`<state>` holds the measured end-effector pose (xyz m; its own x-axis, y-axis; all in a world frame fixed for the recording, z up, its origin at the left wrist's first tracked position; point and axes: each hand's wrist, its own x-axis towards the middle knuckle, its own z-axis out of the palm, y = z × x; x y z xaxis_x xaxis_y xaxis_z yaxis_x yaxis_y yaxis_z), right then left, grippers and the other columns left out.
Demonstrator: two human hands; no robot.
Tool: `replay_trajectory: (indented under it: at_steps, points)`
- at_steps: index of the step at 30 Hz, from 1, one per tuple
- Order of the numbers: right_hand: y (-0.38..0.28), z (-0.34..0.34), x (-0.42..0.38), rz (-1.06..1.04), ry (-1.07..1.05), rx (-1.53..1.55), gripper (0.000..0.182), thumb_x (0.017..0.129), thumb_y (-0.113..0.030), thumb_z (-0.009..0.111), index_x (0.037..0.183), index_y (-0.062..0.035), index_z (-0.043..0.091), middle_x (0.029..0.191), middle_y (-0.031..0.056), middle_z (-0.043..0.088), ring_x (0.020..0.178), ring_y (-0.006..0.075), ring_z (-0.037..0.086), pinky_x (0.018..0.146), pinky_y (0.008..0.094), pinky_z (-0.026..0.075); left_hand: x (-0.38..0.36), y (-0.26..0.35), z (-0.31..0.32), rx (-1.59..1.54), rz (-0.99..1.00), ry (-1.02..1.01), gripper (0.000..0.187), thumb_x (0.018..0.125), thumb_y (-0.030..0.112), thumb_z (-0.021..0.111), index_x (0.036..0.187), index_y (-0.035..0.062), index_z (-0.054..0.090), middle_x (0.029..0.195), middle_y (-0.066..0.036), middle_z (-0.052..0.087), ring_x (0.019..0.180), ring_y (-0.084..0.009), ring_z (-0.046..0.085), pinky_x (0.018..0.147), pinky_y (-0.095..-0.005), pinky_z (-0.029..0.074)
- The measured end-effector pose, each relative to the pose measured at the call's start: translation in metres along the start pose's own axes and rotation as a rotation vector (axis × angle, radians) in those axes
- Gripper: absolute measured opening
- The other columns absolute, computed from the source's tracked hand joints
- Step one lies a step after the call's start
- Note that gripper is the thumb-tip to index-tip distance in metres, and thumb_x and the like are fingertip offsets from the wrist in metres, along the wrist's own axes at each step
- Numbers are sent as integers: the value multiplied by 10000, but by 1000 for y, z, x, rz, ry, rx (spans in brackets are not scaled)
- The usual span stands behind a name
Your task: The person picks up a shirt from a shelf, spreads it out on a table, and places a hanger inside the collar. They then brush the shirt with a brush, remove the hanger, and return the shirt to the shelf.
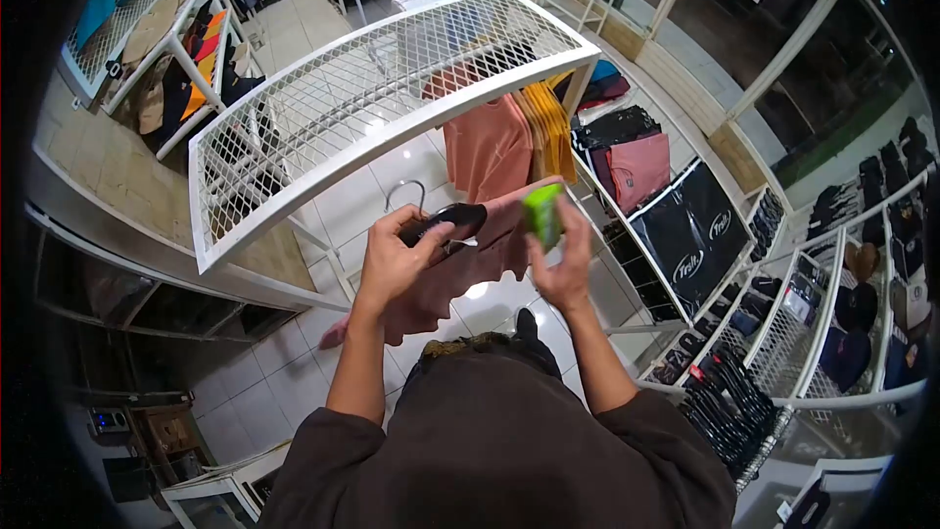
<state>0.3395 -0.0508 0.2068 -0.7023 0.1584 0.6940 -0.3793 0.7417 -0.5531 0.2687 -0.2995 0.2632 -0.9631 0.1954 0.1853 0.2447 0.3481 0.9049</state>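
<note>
My left hand (394,257) grips a black hanger (448,219) with a metal hook, and a salmon-pink T-shirt (460,269) hangs from it in front of me. At the shirt's right shoulder my right hand (562,257) pinches a small bright green tag (542,215). Both hands are raised at chest height, just below the white wire-mesh top of a clothes rack (372,88).
More pink and mustard shirts (509,137) hang under the rack. Shelves at the right hold folded dark and pink garments (627,157), black bags with a logo (690,230) and caps (862,304). Another rack with clothes (181,59) stands at the far left on the tiled floor.
</note>
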Motion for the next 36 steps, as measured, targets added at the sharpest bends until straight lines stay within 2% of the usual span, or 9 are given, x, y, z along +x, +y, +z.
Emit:
replay_trajectory:
  at_steps: [3, 6, 10, 13, 20, 22, 25, 32, 36]
  points:
    - [15, 11, -4, -3, -19, -24, 682, 839, -106, 737, 1460, -25, 466, 1278, 245, 527, 1222, 421, 532, 1061, 456, 434, 1, -1, 9, -196, 2, -98, 318, 862, 163, 803, 752, 3, 551, 591, -9, 556, 585, -45, 452, 532, -255, 382]
    - [66, 11, -10, 476, 88, -158, 640, 907, -142, 684, 1493, -28, 452, 1246, 239, 522, 1153, 412, 556, 1008, 460, 448, 0, 5, 2, -159, -33, -87, 247, 871, 162, 793, 811, -2, 618, 626, -18, 582, 617, -48, 460, 550, -272, 403]
    - [31, -17, 1, 386, 155, -53, 625, 924, -145, 666, 1501, -35, 453, 1255, 234, 523, 1156, 404, 559, 1018, 451, 444, -5, 22, 0, -12, 124, -141, 174, 851, 113, 762, 979, 8, 712, 710, -72, 650, 612, -107, 553, 574, -313, 451]
    - [-1, -20, 8, -7, -93, -10, 661, 919, -156, 675, 1528, -72, 434, 1276, 233, 508, 1167, 418, 548, 1026, 439, 447, -3, 12, 7, 120, 380, -217, 473, 754, 50, 689, 1223, 107, 725, 806, -155, 656, 654, -343, 639, 622, -385, 511]
    - [83, -32, 8, 351, 141, -220, 591, 989, -187, 608, 1537, -70, 419, 1236, 231, 520, 1128, 382, 563, 992, 443, 450, -9, 21, -7, 349, 587, -195, 579, 663, 10, 662, 1226, 124, 733, 753, -97, 603, 629, -278, 616, 597, -390, 502]
    - [34, -43, 24, 299, 142, -156, 592, 971, -181, 639, 1517, -58, 444, 1248, 229, 534, 1139, 387, 567, 1001, 448, 455, -8, 16, -2, 402, 697, -139, 584, 652, 19, 669, 1222, 131, 737, 744, -76, 592, 618, -257, 610, 583, -381, 501]
    - [-5, -43, 25, -17, -160, -26, 644, 898, -124, 724, 1486, -45, 476, 1299, 244, 541, 1218, 381, 558, 1037, 436, 448, -11, 11, 5, 514, 871, -88, 548, 681, 81, 685, 1223, 141, 736, 741, -35, 568, 634, -216, 612, 579, -360, 511]
    - [59, -44, 24, 333, 134, -207, 520, 928, -112, 680, 1412, -2, 524, 1268, 230, 552, 1180, 398, 556, 1035, 436, 438, -17, -13, 1, 700, 1033, 19, 524, 725, 164, 691, 1247, 176, 728, 695, 21, 465, 602, -138, 530, 546, -302, 458]
    - [-7, -42, 28, 15, -145, -57, 585, 851, -76, 745, 1401, -33, 550, 1302, 224, 557, 1223, 398, 550, 1071, 442, 425, -15, -16, -1, 763, 1051, 36, 538, 732, 158, 670, 1267, 194, 722, 687, 24, 428, 585, -132, 495, 540, -288, 448]
